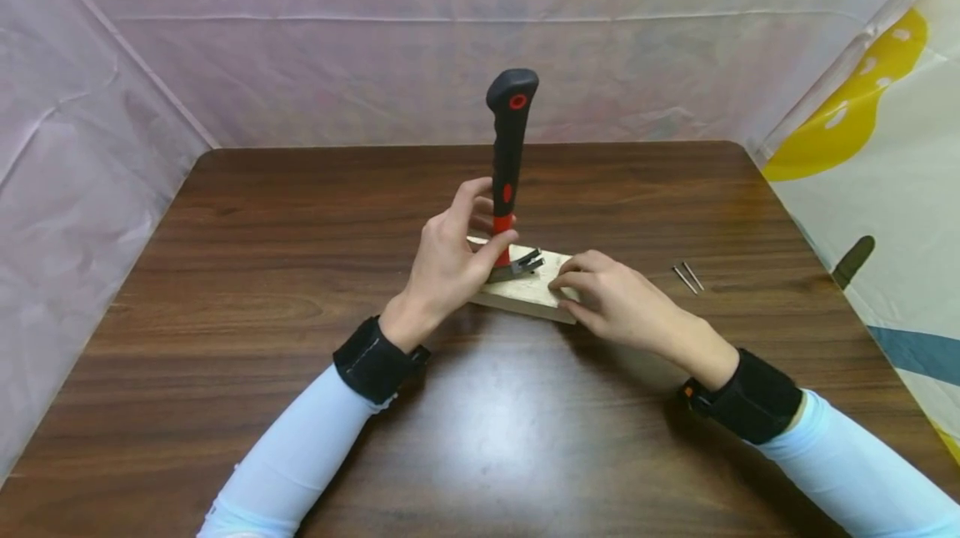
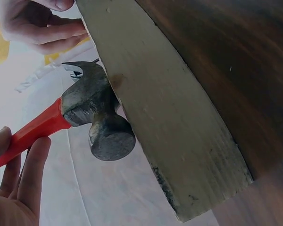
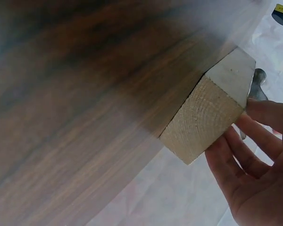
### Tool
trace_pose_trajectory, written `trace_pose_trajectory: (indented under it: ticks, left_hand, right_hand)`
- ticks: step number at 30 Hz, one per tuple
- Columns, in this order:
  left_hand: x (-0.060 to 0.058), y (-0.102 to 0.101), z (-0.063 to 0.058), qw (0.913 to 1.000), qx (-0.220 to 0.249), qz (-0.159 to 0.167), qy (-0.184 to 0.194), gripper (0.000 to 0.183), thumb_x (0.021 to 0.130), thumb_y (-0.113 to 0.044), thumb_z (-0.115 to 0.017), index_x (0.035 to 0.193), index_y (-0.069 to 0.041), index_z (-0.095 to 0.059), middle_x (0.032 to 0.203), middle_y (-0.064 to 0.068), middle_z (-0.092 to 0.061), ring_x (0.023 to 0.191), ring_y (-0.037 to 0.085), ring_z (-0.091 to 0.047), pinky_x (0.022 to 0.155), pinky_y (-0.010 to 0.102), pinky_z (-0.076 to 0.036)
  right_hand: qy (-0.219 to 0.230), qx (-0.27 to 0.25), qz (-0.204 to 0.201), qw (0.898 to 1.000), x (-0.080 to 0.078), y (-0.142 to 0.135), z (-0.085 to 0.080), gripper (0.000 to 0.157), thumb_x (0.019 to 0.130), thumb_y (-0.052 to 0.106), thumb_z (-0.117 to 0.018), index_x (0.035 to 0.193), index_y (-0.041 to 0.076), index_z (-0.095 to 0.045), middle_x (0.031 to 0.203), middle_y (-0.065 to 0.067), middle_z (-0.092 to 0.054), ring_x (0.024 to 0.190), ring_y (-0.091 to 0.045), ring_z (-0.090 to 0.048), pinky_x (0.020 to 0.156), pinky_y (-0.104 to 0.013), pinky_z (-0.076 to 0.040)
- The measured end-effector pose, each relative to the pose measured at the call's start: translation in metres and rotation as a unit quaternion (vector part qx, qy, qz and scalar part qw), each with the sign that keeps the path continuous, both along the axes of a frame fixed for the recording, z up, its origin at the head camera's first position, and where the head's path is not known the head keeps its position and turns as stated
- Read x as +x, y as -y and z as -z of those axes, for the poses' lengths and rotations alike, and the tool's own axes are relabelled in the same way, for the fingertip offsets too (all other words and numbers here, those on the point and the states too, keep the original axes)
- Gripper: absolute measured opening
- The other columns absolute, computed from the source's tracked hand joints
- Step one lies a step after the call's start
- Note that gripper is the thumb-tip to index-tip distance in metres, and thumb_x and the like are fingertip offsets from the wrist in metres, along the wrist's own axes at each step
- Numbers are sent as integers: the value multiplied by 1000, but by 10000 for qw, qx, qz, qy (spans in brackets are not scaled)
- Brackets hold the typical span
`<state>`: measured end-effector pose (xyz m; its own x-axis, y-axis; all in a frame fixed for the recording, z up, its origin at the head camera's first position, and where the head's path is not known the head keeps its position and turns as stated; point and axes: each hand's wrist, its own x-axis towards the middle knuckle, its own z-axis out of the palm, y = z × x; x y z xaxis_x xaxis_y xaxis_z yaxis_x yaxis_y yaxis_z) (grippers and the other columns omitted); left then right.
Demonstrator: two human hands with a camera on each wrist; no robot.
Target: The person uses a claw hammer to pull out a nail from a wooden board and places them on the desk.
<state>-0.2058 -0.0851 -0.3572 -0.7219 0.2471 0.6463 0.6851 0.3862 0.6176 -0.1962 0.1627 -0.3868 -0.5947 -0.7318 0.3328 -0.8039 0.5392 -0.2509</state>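
Note:
A claw hammer stands upright, its head (image 1: 514, 268) on top of a pale wooden block (image 1: 532, 294) and its black and red handle (image 1: 509, 138) pointing up. Its claw faces right. My left hand (image 1: 448, 263) holds the red lower part of the handle between thumb and fingers. At the claw, in the left wrist view, a thin dark tip (image 2: 96, 60) sticks out, too small to identify. My right hand (image 1: 618, 298) grips the block's right end, fingers bent over its top and thumb by the near edge. Some right fingertips are hidden behind the block in the right wrist view.
Two loose nails (image 1: 687, 279) lie on the brown wooden table (image 1: 300, 271) to the right of my right hand. Pale sheeting (image 1: 337, 79) hangs behind the table's far edge and along both sides.

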Motion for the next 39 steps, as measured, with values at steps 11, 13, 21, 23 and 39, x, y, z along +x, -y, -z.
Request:
trace_pose_trajectory:
  ticks: [11, 13, 21, 23, 39]
  left_hand:
    - [1, 0, 2, 9997, 149, 26, -195, 54, 85, -1, -76, 129, -7, -45, 96, 4, -66, 85, 16, -67, 57, 15, -51]
    - [1, 1, 2, 9996, 208, 42, -192, 54, 85, 0, -77, 128, -7, -45, 95, 4, -66, 86, 16, -67, 56, 15, -51]
    - [1, 4, 1, 9981, 605, 145, -44, 56, 82, 4, -77, 127, -9, -46, 94, 1, -65, 87, 16, -66, 57, 20, -53]
    - [1, 5, 1, 9973, 713, 176, -4, 56, 82, 5, -77, 127, -9, -47, 94, 2, -65, 86, 16, -66, 56, 22, -54]
    - [5, 10, 1, 9914, 1240, 191, 359, 54, 84, 5, -75, 126, -11, -46, 97, 3, -66, 85, 18, -66, 52, 28, -54]
  right_hand:
    - [84, 133, 202, 9997, 1, -2, 0, 19, 85, 15, -78, 102, 11, -73, 101, 1, -59, 92, -15, -57, 76, -27, -49]
    - [100, 153, 220, 9996, 1, -2, 0, 19, 85, 15, -78, 102, 11, -73, 101, 1, -59, 92, -15, -57, 76, -28, -49]
    - [125, 208, 310, 9992, 2, -1, -1, 19, 85, 17, -78, 103, 12, -73, 102, 2, -59, 92, -14, -57, 74, -28, -49]
    - [115, 221, 326, 9992, 2, -1, -1, 19, 86, 18, -77, 104, 12, -73, 102, 2, -59, 92, -14, -57, 74, -28, -50]
    - [113, 319, 409, 9986, 1, -3, 0, 19, 87, 21, -76, 104, 15, -72, 103, 4, -59, 92, -13, -57, 70, -28, -51]
